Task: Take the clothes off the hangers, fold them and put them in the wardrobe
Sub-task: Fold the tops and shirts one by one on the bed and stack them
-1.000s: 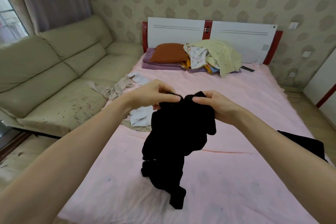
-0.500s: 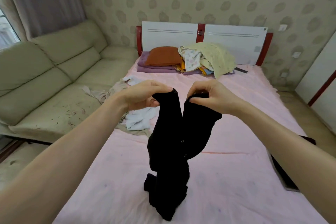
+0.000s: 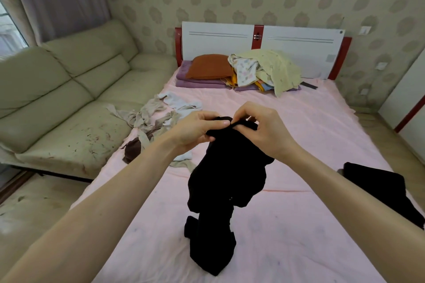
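2 hands, left hand (image 3: 195, 130) and right hand (image 3: 259, 130), pinch the top of a black garment (image 3: 220, 181) above a pink bed (image 3: 299, 225). Pale clothes (image 3: 161, 115) lie left, another black garment (image 3: 379, 188) right.

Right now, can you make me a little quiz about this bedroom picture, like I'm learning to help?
1. True or false: both hands hold the black garment.
2. What lies at the right edge of the pink bed? A) another black garment B) a red ball C) a book
3. Fill in: the orange pillow rests on folded ______ bedding.

Key:
1. True. The left hand and right hand pinch its top edge.
2. A, the other black garment.
3. Purple.
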{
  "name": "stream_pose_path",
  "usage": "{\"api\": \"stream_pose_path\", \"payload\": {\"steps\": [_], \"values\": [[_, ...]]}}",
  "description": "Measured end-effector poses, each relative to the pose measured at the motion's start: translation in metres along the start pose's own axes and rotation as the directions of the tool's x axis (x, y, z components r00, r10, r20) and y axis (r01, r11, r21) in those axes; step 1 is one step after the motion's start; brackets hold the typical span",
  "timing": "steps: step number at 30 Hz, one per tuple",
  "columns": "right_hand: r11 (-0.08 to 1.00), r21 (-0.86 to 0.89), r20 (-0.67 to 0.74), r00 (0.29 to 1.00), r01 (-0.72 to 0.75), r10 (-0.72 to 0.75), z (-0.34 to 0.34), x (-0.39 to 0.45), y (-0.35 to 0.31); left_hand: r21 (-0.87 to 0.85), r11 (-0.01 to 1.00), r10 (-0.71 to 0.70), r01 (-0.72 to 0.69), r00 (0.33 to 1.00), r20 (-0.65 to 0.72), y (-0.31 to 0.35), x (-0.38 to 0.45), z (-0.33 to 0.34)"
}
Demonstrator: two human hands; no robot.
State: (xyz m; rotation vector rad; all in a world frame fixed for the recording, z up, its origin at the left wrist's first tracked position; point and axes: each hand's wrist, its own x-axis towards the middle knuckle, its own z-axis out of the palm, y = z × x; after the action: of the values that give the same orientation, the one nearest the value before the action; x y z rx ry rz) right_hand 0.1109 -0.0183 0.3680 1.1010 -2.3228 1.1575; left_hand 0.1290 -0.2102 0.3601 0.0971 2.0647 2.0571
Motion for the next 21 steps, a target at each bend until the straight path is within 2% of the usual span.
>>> {"api": "stream_pose_path", "payload": {"steps": [4, 8, 21], "values": [[0.999, 0.011, -0.041, 0.999, -0.033, 0.034, 0.005, -0.002, 0.000, 0.075, 0.995, 0.070, -0.068, 0.997, -0.022, -0.001, -0.003, -0.002], [0.993, 0.047, -0.015, 0.994, -0.108, 0.109, 0.009, -0.001, 0.004, 0.184, 0.979, 0.096, -0.089, 0.995, -0.029, -0.003, -0.007, -0.004], [0.986, 0.075, 0.040, 0.988, -0.150, 0.148, 0.021, -0.008, 0.011, 0.394, 0.902, 0.177, -0.176, 0.984, 0.035, -0.011, -0.012, -0.009]]}}
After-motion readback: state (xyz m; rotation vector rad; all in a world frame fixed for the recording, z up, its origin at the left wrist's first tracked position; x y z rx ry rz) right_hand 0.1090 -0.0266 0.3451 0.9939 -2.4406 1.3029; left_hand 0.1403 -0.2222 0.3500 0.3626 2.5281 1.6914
